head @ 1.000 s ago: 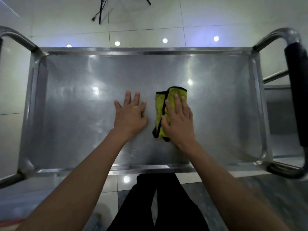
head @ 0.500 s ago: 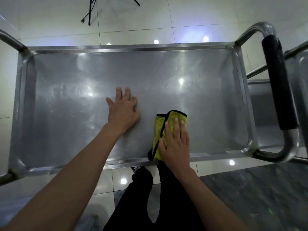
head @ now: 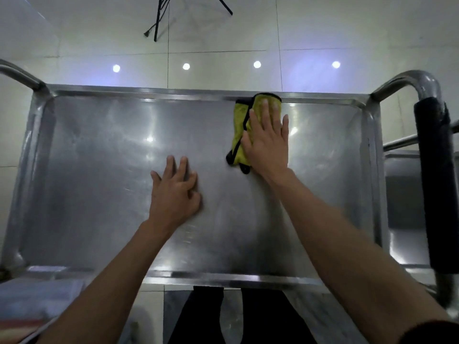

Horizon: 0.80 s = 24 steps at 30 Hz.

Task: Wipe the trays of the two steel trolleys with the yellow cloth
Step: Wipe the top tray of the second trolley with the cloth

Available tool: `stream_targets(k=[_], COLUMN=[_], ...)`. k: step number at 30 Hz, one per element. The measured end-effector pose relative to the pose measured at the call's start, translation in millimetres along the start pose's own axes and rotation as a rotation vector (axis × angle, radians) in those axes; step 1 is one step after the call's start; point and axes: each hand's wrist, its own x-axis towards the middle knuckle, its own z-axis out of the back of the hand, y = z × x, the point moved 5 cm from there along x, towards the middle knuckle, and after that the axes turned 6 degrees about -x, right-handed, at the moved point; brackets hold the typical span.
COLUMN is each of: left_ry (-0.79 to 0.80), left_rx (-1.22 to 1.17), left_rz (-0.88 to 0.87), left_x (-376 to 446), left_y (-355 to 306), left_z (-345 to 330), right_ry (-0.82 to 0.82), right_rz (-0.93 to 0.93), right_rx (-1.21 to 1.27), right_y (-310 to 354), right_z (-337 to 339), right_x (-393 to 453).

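Note:
The top steel tray (head: 87, 170) of a trolley fills the view below me. A yellow cloth with black edging (head: 239, 130) lies flat on the tray, its far end touching the far rim. My right hand (head: 268, 142) presses flat on the cloth with fingers stretched out, covering its right half. My left hand (head: 173, 192) rests palm down on the bare tray near the middle, fingers slightly spread, holding nothing.
A curved steel handle with a black foam grip (head: 433, 175) stands at the tray's right end. Beyond it shows part of a second steel tray (head: 404, 194). Another steel bar (head: 19, 75) curves at the far left. A black tripod foot (head: 159, 18) stands on the tiled floor.
My right hand has pushed the cloth from the near rim across to the far rim of the tray. My left hand has stayed pressed on the middle of the tray.

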Motion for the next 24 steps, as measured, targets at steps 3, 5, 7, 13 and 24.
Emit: stream_targets(k=[3,5,7,13,24], left_ry=[-0.008,-0.029,-0.051,-0.015,0.078], left_rx=[-0.012,-0.006,-0.030,-0.028,0.012], left_rz=[0.028,0.057,0.059,-0.065,-0.135], left_x=[3,6,10,26,16], left_y=[-1,-4,-12,-67,-97], left_z=[2,4,9,3,-14], right_ry=[0.023,0.021,0.034,0.020,0.017], right_rz=[-0.002,-0.002,-0.010,-0.042,-0.176], right_rx=[0.030,0.054,0.086,0.097,-0.012], right_y=[-4,-4,-5,-15,-29], right_z=[8,10,9,2,-32], right_x=[36,40,32,-38,-287])
